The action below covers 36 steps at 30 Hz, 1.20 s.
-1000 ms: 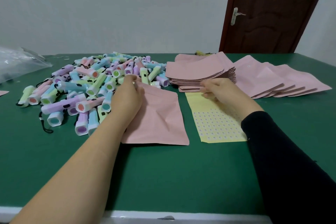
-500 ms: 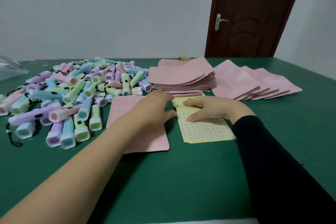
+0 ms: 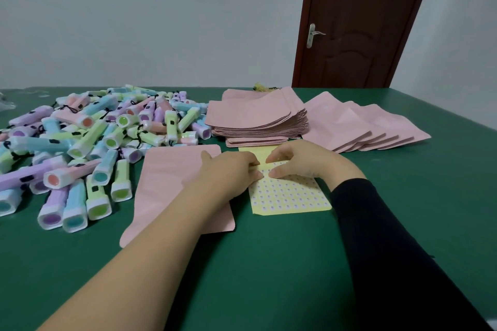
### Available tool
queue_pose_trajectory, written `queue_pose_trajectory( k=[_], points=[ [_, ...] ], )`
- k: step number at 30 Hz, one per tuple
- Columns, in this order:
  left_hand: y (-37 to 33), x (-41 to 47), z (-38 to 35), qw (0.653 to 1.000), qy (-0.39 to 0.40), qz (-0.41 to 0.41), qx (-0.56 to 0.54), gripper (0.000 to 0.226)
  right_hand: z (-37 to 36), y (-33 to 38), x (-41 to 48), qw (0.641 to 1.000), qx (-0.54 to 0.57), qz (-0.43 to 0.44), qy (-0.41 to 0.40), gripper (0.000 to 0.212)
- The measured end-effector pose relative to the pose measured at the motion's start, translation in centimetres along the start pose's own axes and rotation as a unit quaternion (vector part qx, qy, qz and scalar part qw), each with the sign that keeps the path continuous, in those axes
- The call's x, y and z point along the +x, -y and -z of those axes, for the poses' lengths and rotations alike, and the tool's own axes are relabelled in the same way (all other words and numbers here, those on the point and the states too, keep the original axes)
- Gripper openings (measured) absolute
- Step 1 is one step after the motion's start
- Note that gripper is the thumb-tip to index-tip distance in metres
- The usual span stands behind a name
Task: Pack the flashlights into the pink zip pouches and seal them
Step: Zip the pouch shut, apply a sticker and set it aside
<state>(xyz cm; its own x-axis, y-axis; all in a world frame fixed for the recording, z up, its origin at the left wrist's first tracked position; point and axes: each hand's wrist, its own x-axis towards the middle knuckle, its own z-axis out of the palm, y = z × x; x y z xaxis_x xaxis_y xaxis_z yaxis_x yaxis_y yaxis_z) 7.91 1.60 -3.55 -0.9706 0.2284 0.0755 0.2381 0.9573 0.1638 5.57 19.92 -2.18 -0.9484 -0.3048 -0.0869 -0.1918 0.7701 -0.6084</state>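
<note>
Flashlights [image 3: 88, 142] lie heaped at the worktop's [image 3: 269, 263] left, just beside the far edge of one flat pink pouch [image 3: 166, 182]. Right of it, the left grip [image 3: 231, 169] pinches a yellow sticker sheet's [image 3: 290, 196] left edge and the right grip [image 3: 301, 161] pinches its top. Stacked pouches [image 3: 255, 121] sit behind; open green worktop lies nearer.

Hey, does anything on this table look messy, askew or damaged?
The flashlights lie in a jumbled heap on the left, pointing every way. The top of the pouch stack curls upward. Nothing looks spilled or broken.
</note>
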Motion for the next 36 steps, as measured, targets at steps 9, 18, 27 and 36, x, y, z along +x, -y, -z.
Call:
queue_pose_trajectory(
  k=[9,18,27,36],
  points=[
    [0.0,-0.3,-0.5,0.997,-0.063,0.034,-0.031,0.019,-1.2,0.7,0.4,0.996,0.034,0.019,-0.074,0.014],
    [0.2,-0.4,-0.6,0.994,-0.085,0.041,-0.048,0.016,-1.0,1.0,-0.1,0.994,0.046,0.041,-0.09,0.012],
    [0.6,-0.1,-1.0,0.992,-0.099,0.033,-0.071,0.017,-0.8,1.1,-0.2,0.991,0.055,0.053,-0.111,0.017],
    [0.6,-0.3,-0.8,0.993,-0.091,0.033,-0.074,0.013,-0.7,1.4,-0.2,0.995,0.051,0.032,-0.084,0.009]
  ],
)
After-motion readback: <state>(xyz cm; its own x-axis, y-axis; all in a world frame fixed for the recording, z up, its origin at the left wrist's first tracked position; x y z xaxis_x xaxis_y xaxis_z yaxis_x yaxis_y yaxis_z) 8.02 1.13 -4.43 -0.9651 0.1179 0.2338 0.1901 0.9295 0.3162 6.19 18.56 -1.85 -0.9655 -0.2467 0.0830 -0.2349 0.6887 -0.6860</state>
